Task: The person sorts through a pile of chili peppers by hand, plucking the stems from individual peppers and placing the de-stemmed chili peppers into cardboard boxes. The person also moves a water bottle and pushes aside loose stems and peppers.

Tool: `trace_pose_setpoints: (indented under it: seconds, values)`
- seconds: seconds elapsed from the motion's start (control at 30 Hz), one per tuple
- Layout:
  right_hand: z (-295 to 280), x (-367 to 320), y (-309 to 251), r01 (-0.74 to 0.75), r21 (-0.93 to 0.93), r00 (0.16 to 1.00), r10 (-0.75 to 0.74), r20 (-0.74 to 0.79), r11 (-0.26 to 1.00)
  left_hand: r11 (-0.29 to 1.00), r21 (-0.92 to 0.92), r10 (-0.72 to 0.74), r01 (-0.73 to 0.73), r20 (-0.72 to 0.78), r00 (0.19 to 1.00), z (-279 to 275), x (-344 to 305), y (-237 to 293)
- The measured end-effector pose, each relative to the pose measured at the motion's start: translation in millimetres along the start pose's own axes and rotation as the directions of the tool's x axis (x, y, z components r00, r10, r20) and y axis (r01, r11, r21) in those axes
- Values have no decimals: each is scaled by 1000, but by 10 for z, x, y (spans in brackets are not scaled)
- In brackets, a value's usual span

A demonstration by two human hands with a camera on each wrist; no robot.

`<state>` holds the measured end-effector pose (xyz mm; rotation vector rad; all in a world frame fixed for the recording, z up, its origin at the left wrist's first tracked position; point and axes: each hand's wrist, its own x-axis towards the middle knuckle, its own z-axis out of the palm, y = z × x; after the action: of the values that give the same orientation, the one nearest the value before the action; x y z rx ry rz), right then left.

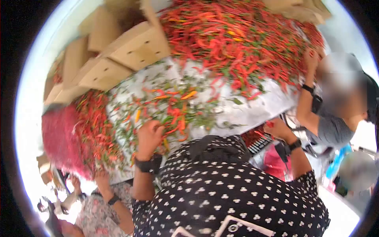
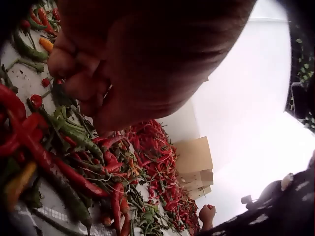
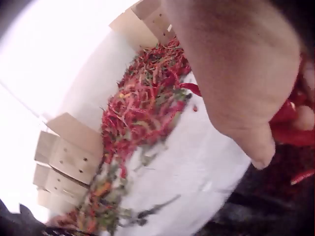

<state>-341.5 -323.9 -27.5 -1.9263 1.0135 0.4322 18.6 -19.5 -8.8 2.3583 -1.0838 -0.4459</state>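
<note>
My left hand [image 1: 149, 139] is low over the sorted-through patch of red and green chilies [image 1: 173, 118] on the white sheet. In the left wrist view its fingers [image 2: 81, 83] curl in toward the palm, close above a green chili [image 2: 78, 137]; I cannot tell whether anything is inside them. My right hand [image 1: 279, 130] holds red chilies [image 3: 285, 123], which show between its thumb and curled fingers. It is above a dark crate [image 1: 260, 147] with red chilies in it, beside the table edge.
A large heap of red chilies [image 1: 237, 43] covers the far side. Cardboard boxes [image 1: 134, 45] stand at the back left, near a red mesh sack [image 1: 65, 138]. Another person's hand [image 1: 312, 57] reaches into the heap at right; a further person's hand [image 1: 102, 177] is at lower left.
</note>
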Motion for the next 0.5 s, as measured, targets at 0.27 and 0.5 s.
trace_pose_setpoints:
  seconds: [0.27,0.5]
  values:
    - [250,452,-1506,63,516,971,-172,166,855,996,35,85,-86,12,996,114,-32,68]
    - [819,968,-2291,204,603,859,-437,269,771,996,73,51,-52,6,999,296,35,31]
